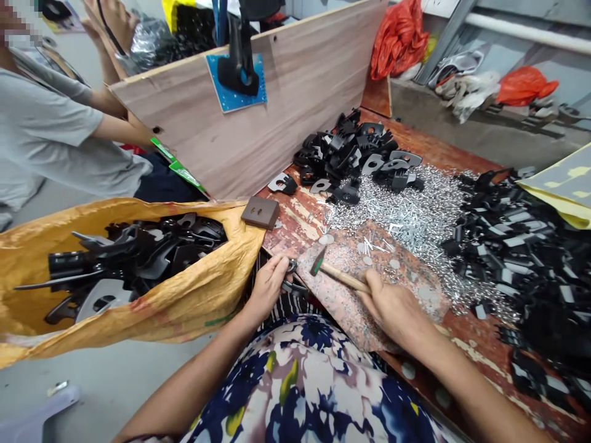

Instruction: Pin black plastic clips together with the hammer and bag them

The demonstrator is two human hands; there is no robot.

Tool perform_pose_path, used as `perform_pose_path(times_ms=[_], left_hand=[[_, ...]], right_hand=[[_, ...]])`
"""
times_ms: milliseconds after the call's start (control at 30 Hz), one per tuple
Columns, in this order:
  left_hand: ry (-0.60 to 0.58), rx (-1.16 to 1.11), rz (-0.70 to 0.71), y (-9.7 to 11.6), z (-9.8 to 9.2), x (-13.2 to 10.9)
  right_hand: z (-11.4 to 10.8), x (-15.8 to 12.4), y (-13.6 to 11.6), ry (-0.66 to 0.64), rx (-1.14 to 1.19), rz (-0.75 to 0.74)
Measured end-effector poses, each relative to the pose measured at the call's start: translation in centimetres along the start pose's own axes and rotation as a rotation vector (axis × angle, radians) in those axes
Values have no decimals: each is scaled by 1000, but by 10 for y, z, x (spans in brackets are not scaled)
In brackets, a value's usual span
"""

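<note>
My right hand [392, 304] is closed round the wooden handle of a small hammer [333, 272], whose dark head rests low over a speckled stone slab [351, 295]. At the slab's near-left edge my left hand [268, 284] pinches a small black metal part [292, 277]. The hammer head is just right of that part. A few silver rivets [372, 246] lie loose on the slab.
A yellow sack [194, 295] full of black metal parts stands at my left. Heaps of silver rivets [415, 209] and black parts [355, 154] cover the worn table; more black parts [530, 258] lie right. A wooden board [286, 104] stands behind. Another person's sleeve [50, 135] shows upper left.
</note>
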State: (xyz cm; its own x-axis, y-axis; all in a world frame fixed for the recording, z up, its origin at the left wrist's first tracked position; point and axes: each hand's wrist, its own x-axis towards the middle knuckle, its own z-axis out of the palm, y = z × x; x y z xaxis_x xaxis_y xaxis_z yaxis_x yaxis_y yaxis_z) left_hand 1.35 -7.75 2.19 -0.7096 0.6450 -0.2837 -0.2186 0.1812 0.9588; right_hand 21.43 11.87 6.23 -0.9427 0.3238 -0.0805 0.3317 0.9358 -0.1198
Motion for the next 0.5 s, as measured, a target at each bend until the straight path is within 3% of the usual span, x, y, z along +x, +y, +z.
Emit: perform_pose_path(times_ms=[67,200,367,500], left_hand=[[-34,45,11,-6,3,4],[-21,170,81,-10,6,6],[21,217,116,-8,14,4],[-14,213,103,-10,21,-3]], right_hand=[[1,-7,3,27,66,16],[-3,-15,7,220,184,-21],[-29,-12,-1,351,308,-20],[-33,-4,-4,354,299,-34]])
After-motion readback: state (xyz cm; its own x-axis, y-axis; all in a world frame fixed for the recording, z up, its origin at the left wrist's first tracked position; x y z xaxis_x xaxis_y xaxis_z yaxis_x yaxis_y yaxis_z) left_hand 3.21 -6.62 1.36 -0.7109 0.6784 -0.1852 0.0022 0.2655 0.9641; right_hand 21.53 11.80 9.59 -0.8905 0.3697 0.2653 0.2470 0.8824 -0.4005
